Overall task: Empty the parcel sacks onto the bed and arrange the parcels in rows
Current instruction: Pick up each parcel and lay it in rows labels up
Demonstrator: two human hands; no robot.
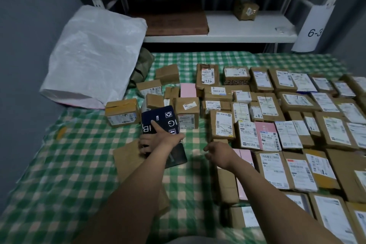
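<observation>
A dark blue box (160, 118) with white print stands among loose brown parcels (187, 112) in the middle of the green checked bed (79, 164). My left hand (158, 138) grips its near side, index finger up against its face. My right hand (217, 153) hovers over the sheet with loosely curled fingers, holding nothing. Labelled cardboard parcels (297, 130) lie in rows across the right half of the bed. A white parcel sack (93, 55) lies slumped at the far left, its mouth facing me.
Under my left forearm lie a flat brown parcel (128, 160) and a dark flat packet (176, 157). A white shelf (237, 27) behind the bed carries a brown carton and a small wrapped parcel (246, 9). A grey wall runs along the left.
</observation>
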